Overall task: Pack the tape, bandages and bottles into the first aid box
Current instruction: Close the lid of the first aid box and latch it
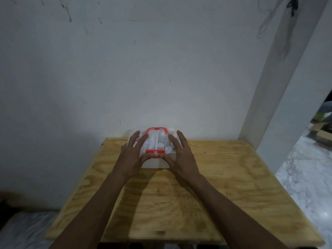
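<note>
Dim, soft picture with slight overall blur. The plywood table [206,186] is the brightest area; forearm shadows fall across it. The grey wall [125,69] darkens toward the lower left. Wide-angle bending curves the edges.

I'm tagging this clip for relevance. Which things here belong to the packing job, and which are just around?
Job:
first aid box
white bottles inside it
left hand
right hand

Just around:
plywood table
white wall
clutter on the floor
</note>
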Available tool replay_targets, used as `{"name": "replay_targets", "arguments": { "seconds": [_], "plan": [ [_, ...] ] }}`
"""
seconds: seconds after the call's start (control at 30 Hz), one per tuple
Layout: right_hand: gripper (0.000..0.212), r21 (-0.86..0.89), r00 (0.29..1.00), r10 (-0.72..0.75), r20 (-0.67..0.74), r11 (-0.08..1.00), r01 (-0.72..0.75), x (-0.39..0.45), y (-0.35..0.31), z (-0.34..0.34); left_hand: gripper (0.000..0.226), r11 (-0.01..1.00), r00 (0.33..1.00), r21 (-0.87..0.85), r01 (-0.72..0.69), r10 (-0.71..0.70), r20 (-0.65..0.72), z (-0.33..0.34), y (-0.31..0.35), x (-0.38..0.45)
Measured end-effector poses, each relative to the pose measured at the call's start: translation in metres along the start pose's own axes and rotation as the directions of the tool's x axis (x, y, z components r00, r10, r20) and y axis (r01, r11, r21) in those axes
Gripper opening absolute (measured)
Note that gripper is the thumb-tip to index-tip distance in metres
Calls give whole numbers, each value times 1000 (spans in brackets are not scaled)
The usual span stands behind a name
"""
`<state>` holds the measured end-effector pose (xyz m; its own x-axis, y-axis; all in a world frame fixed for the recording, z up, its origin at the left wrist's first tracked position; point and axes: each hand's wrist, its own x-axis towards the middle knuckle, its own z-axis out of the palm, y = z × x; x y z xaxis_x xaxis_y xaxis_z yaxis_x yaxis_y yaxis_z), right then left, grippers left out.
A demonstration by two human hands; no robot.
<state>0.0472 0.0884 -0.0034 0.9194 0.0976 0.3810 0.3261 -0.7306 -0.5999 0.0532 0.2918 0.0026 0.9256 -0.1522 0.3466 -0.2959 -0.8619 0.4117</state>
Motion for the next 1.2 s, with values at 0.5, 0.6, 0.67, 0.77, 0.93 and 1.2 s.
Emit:
{"name": "replay_targets", "arguments": {
  "seconds": [0.5,0.6,0.67,0.77,0.93,1.2],
  "plan": [
    [84,32,999,25,-29,999,-24,29,17,-4,72,998,999,-46,-34,34,-1,16,-2,32],
    [84,26,1000,21,-16,999,-20,42,24,-6,70,998,999,-46,-52,52,-3,21,-4,43],
    [83,22,1000,18,-11,1000,-17,49,29,-6,72,997,998,-49,-63,63,4,23,-5,49],
    [81,40,1000,7,-18,999,-7,56,34,-3,82,995,997,-58,-83,82,-8,24,-5,55],
    [76,58,999,7,-31,998,-5,62,36,-1,91,995,997,-75,-68,67,-25,27,-3,60],
    [75,63,999,5,-45,998,-2,63,36,-2,85,997,999,-71,-35,34,-16,29,-3,62]
  ]
}}
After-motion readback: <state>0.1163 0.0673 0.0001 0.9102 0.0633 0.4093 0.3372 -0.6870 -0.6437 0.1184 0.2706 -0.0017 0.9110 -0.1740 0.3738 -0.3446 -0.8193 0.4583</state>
